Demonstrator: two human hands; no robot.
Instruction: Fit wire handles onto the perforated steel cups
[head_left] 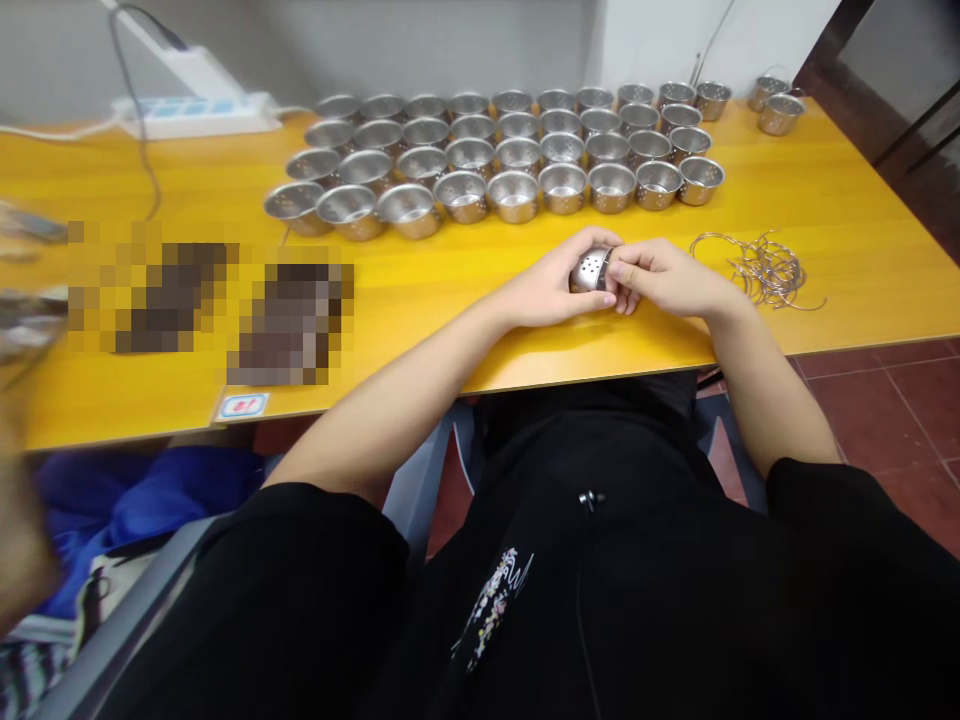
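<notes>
A yellow wood-grain tabletop (pixel 847 240) is stretching across the view. Nearest, the left hand (pixel 544 285) and right hand (pixel 664 280) are closing their grips together around a perforated steel cup (pixel 590 271). A tangle of thin wire rings (pixel 765 270) is lying just beside the right hand. Farther off, rows of perforated steel bowls (pixel 495 170) are standing, with a white power strip (pixel 195 115) behind.
</notes>
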